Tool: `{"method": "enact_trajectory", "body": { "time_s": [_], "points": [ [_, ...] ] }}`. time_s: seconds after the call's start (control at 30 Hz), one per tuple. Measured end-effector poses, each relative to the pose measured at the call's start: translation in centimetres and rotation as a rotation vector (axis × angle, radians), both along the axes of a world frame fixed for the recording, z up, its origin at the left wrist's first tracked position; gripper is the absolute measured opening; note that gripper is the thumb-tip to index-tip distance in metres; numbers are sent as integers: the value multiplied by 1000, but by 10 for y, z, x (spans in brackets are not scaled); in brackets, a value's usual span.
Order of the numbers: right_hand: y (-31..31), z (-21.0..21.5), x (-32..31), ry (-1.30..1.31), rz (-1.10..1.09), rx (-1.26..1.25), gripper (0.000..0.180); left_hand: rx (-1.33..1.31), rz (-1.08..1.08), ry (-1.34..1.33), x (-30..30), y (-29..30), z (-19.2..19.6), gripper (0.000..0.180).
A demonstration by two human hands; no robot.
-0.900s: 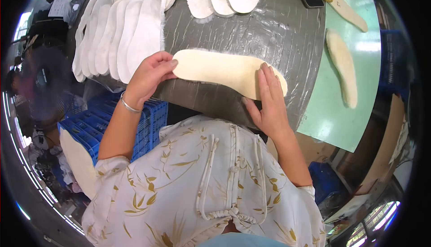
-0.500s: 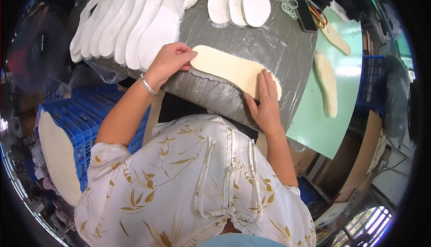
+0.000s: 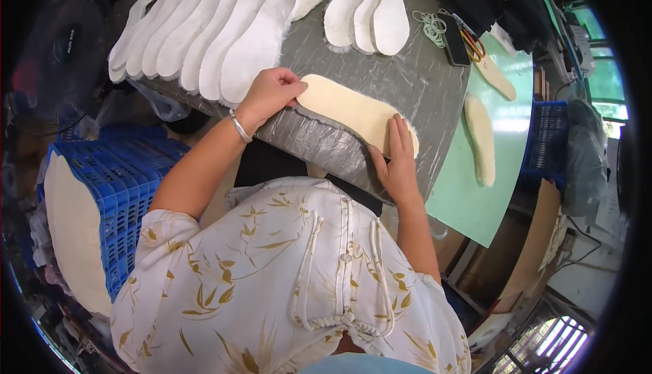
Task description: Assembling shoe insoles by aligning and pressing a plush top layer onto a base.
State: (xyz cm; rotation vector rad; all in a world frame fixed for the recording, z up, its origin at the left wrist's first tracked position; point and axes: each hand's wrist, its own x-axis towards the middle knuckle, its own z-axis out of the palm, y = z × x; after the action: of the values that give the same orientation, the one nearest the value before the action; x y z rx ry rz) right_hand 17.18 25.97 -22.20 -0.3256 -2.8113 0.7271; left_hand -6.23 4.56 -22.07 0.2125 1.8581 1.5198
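A cream fleece-backed insole [image 3: 346, 105] lies smooth side up near the front edge of the grey plastic-covered table [image 3: 401, 75], with fluffy pile showing along its near edge. My left hand [image 3: 273, 94], wearing a silver bangle, pinches the insole's left end between thumb and fingers. On the right end, my right hand [image 3: 399, 167] lies flat, fingers stretched over the surface and thumb at the near edge. Beyond my left hand, white fleece insoles [image 3: 251, 55] overlap in a long row. Another three insoles [image 3: 345, 10] rest side by side at the far middle.
At the back right are a loop of pale cord [image 3: 432, 29], a black phone [image 3: 456, 42] and orange-handled scissors [image 3: 473, 44]. A green sheet [image 3: 468, 204] on the right bears a cream insole [image 3: 481, 139] and a flat sole-shaped piece [image 3: 496, 77]. Blue crates [image 3: 129, 190] stand at the left.
The whole view has shifted slightly, the table's far things sitting lower in the picture. Both hands keep the same places on the insole.
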Motion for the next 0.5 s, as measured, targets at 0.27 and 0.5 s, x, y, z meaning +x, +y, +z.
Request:
{"method": "enact_trajectory", "body": {
  "time_s": [0.27,0.5],
  "points": [
    [1,-1,1,-16,5,-1,68,-15,-43,65,-4,1,-8,13],
    [0,-1,0,-6,4,2,69,-75,-48,160,-4,2,-15,14]
  ]
}}
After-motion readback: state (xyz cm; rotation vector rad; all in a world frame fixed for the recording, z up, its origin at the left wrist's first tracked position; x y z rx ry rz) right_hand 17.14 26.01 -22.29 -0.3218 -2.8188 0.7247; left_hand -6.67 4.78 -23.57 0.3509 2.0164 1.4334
